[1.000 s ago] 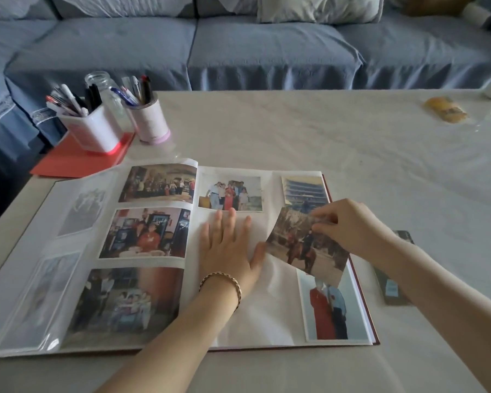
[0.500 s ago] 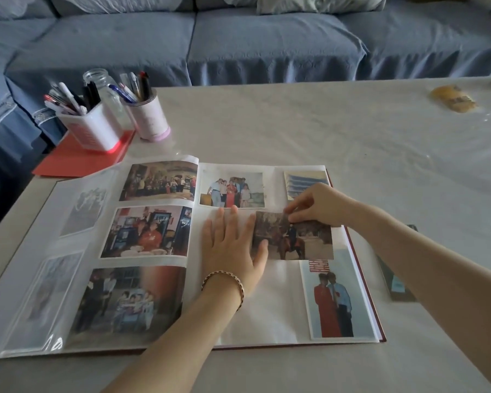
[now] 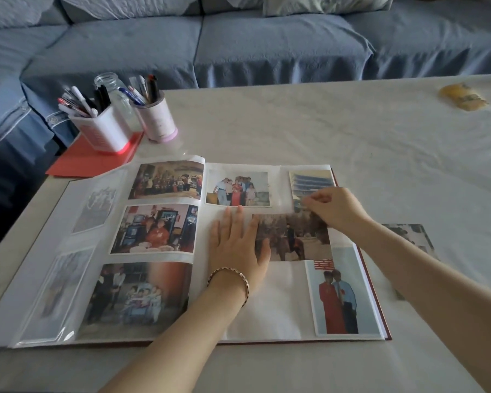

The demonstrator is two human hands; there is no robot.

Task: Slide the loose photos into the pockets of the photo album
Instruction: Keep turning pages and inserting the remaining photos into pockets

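The photo album point(image 3: 267, 316) lies open on the table, with several photos in its clear pockets. A photo of a rider on a horse point(image 3: 294, 236) lies level across the middle of the right page. My right hand point(image 3: 333, 207) pinches that photo at its top right corner. Flat on the right page, fingers straight, my left hand point(image 3: 237, 245) presses down just left of the photo and touches its left edge. Whether the photo sits inside a pocket or on top of the film I cannot tell.
Two pen holders point(image 3: 105, 129) and a glass jar point(image 3: 111, 86) stand on a red folder point(image 3: 97, 157) at the back left. A loose photo point(image 3: 414, 236) lies right of the album, partly under my right arm. A yellow packet point(image 3: 462, 97) sits far right. A blue sofa point(image 3: 267, 43) runs behind the table.
My right hand turned the horse photo from tilted to level and slid it left across the right page, up against my left hand. The left hand stayed pressed flat.
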